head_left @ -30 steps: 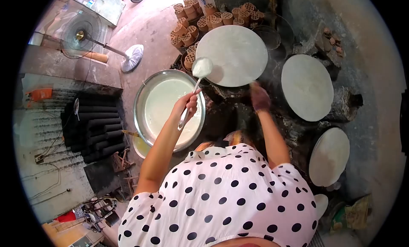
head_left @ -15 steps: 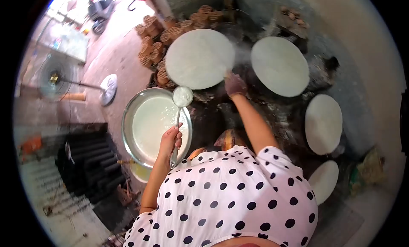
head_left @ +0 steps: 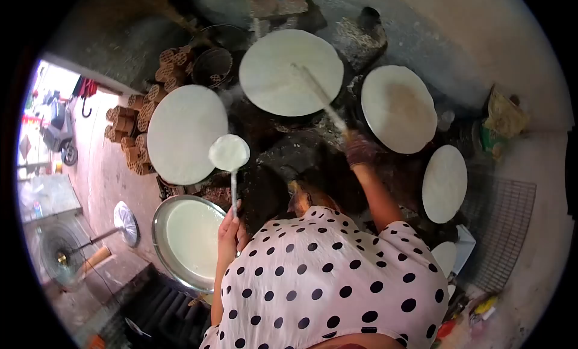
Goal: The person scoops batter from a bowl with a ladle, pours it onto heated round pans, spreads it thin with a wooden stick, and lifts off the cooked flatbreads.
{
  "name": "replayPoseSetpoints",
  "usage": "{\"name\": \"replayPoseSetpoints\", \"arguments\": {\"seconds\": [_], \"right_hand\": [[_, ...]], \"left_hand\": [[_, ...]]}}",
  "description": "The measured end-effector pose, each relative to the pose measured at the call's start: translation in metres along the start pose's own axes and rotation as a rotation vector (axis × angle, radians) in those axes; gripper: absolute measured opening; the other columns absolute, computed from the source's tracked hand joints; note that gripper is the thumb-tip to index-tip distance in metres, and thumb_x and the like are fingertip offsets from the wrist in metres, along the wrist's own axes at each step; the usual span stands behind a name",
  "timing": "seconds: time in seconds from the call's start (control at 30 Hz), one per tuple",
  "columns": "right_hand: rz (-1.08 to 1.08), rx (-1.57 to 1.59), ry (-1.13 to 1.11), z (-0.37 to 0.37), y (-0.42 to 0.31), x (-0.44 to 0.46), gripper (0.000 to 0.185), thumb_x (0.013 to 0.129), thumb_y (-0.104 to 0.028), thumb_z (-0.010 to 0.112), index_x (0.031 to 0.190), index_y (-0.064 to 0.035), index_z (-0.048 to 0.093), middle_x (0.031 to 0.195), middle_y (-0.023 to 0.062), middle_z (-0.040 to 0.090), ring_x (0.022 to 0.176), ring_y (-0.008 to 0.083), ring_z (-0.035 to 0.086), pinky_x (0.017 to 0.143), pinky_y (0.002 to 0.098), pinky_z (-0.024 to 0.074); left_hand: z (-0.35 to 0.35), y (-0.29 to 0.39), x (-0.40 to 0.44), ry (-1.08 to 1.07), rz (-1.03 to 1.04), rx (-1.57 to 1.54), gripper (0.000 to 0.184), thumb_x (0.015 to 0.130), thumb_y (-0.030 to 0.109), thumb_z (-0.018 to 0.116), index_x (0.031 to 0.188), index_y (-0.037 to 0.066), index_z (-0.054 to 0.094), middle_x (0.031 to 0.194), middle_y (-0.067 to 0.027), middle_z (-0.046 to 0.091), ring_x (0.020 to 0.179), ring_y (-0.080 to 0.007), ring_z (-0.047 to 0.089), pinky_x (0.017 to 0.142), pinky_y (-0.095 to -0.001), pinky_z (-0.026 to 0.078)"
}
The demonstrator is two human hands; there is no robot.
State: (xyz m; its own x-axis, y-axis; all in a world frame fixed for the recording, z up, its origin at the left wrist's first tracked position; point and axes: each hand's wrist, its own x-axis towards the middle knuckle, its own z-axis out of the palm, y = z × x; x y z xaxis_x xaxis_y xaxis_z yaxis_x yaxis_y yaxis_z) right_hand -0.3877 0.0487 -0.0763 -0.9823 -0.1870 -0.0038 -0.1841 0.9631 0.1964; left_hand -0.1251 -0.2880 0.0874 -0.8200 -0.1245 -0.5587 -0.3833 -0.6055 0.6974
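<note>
My left hand (head_left: 232, 231) is closed around the handle of a ladle (head_left: 229, 153) whose bowl is full of white batter. The ladle hangs in front of a round white sheet (head_left: 186, 135), above and right of a wide metal basin (head_left: 158, 228) of white liquid (head_left: 192, 240). My right hand (head_left: 363, 149), in a dark glove, grips a long pale stick (head_left: 319, 93). Its far end lies over another round white sheet (head_left: 271, 66); I cannot tell whether it touches. To the right of the stick is a further round white sheet (head_left: 398, 111).
More white discs (head_left: 444, 183) curve down the right side. Perforated brown cylinders (head_left: 135, 117) are stacked at left. A standing fan (head_left: 63, 258) and dark ridged stack (head_left: 171, 313) are lower left; a wire rack (head_left: 506, 228) leans at right.
My view has turned to the right. My right hand has moved from the edge of one sheet and now shows a stick extended over another. The filled ladle stays in my left hand.
</note>
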Motion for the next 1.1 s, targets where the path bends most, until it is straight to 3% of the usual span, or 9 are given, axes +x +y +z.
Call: {"name": "replayPoseSetpoints", "arguments": {"seconds": [0.03,0.1,0.23,0.43,0.57,0.77,0.87,1.0,1.1], "right_hand": [[0.286,-0.001,-0.226,0.013,0.014,0.017,0.033,0.09,-0.04,0.05,0.107,-0.0125,0.06,0.089,0.0104,0.065,0.073,0.0286,0.065,0.064,0.0385,0.0534],[0.218,0.202,0.119,0.02,0.053,0.041,0.044,0.085,-0.042,0.059,0.115,-0.0089,0.058,0.105,0.0118,0.064,0.096,0.0305,0.062,0.08,0.0387,0.0524],[0.317,0.3,0.224,0.019,0.059,0.085,0.058,0.083,-0.052,0.058,0.125,-0.0122,0.053,0.123,0.0117,0.058,0.121,0.0302,0.049,0.094,0.0414,0.0462],[0.525,0.381,-0.17,-0.003,0.098,0.114,0.048,0.087,-0.05,0.051,0.115,-0.0122,0.059,0.114,0.0163,0.062,0.108,0.0337,0.058,0.089,0.0436,0.0481],[0.794,0.573,0.322,-0.026,0.18,0.084,0.046,0.087,-0.049,0.048,0.104,-0.0098,0.063,0.1,0.0214,0.064,0.096,0.0367,0.061,0.082,0.0456,0.0482],[1.341,1.462,0.93,-0.126,0.29,-0.102,0.034,0.082,-0.034,0.061,0.082,-0.0005,0.065,0.068,0.0073,0.059,0.059,0.0183,0.054,0.061,0.038,0.0459],[1.43,1.165,0.986,-0.115,0.329,-0.231,0.03,0.08,-0.028,0.067,0.094,-0.0017,0.062,0.078,0.0091,0.063,0.067,0.0213,0.06,0.061,0.0369,0.0494],[1.306,1.593,1.657,-0.222,0.277,-0.38,0.033,0.08,-0.021,0.068,0.104,0.0001,0.06,0.096,0.0121,0.066,0.084,0.0287,0.064,0.074,0.0385,0.0518],[1.668,1.183,1.781,-0.251,0.227,-0.488,0.038,0.082,-0.027,0.066,0.11,-0.0023,0.059,0.105,0.0125,0.065,0.088,0.0285,0.063,0.076,0.0425,0.0511]], "left_hand": [[0.011,0.007,0.004,0.041,0.026,0.163,0.044,0.098,0.016,0.042,0.141,0.007,0.037,0.054,0.0051,0.033,0.036,-0.0043,0.028,0.036,-0.0191,0.025],[0.025,0.005,0.034,0.063,0.034,0.294,0.042,0.099,0.018,0.043,0.14,0.008,0.039,0.055,0.0049,0.034,0.038,-0.0045,0.03,0.037,-0.019,0.025],[0.064,0.016,0.07,-0.008,-0.119,0.071,0.042,0.099,0.022,0.043,0.139,0.009,0.04,0.058,0.0046,0.036,0.04,-0.005,0.032,0.037,-0.0191,0.027],[0.071,0.012,0.081,-0.203,-0.161,0.139,0.041,0.099,0.024,0.041,0.138,0.013,0.039,0.062,0.0044,0.038,0.039,-0.0055,0.032,0.037,-0.0203,0.031],[0.078,0.009,0.081,-0.212,-0.228,0.143,0.038,0.099,0.024,0.041,0.136,0.013,0.042,0.061,0.0045,0.037,0.038,-0.0057,0.033,0.036,-0.0214,0.031],[0.06,-0.002,0.094,-0.466,-0.35,0.167,0.038,0.099,0.023,0.042,0.135,0.012,0.042,0.063,0.0039,0.04,0.039,-0.0056,0.034,0.035,-0.0212,0.033],[0.045,-0.001,0.118,-0.547,-0.423,0.182,0.038,0.099,0.023,0.043,0.135,0.01,0.041,0.065,0.0032,0.042,0.039,-0.0051,0.035,0.035,-0.0213,0.033],[0.065,0.018,0.118,-0.645,-0.493,0.389,0.038,0.101,0.02,0.04,0.137,0.007,0.039,0.06,0.0045,0.041,0.038,-0.004,0.035,0.033,-0.0207,0.03],[0.07,0.015,0.129,-0.761,-0.599,0.378,0.037,0.1,0.02,0.04,0.134,0.006,0.041,0.06,0.0032,0.042,0.037,-0.0056,0.035,0.033,-0.0224,0.033]]}}
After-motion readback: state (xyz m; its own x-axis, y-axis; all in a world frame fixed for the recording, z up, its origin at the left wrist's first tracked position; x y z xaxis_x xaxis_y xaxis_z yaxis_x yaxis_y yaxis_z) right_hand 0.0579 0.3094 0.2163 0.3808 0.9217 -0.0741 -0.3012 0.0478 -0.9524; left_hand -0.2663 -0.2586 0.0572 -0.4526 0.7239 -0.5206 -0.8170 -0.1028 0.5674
